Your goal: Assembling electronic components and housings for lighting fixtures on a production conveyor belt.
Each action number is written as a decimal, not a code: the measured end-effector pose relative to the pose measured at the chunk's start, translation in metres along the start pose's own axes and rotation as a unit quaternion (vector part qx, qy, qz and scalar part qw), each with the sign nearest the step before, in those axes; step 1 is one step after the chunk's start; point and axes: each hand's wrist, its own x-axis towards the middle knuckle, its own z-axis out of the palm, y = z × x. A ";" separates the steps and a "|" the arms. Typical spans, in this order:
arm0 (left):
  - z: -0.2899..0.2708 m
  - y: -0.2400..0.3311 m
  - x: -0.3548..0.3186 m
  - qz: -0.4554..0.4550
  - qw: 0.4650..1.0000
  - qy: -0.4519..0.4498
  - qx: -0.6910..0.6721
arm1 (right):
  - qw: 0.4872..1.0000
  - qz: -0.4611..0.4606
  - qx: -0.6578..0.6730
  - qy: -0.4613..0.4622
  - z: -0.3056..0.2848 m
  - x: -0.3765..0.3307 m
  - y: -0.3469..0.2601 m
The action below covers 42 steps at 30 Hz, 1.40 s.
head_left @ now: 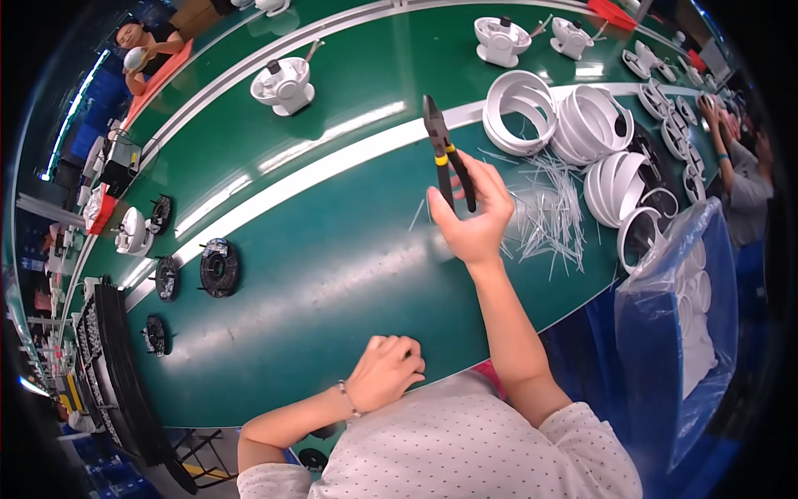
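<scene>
My right hand [482,212] is raised over the green work table and wrapped round the handles of a pair of diagonal cutting pliers [440,150]. The pliers have a dark head and black handles with yellow bands, and their jaws point away from me. Beside that hand, on the right, lies a loose heap of thin white strips [549,216] that look like cable ties. Close to my body at the table's near edge rests my left hand [386,370], fingers curled in a loose fist, with nothing visible in it.
White plastic rings [519,112] are piled at the right, near a blue plastic bag [673,324] of white parts. Black round parts [219,268] lie at the left by a black rack [116,366]. Beyond, a conveyor [357,91] carries white fan-like housings [283,86]. Other people work nearby.
</scene>
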 end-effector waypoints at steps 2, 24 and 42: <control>0.009 -0.010 0.008 0.047 0.999 0.016 -0.004 | 1.000 -0.002 -0.007 -0.001 -0.006 -0.001 0.003; -0.166 -0.183 -0.055 -0.298 0.768 0.504 0.259 | 0.865 -0.167 -0.085 -0.466 -0.014 -0.074 -0.040; -0.093 -0.182 -0.118 -0.219 0.714 0.594 -0.297 | 0.733 -0.083 -0.638 -0.220 -0.044 0.191 0.070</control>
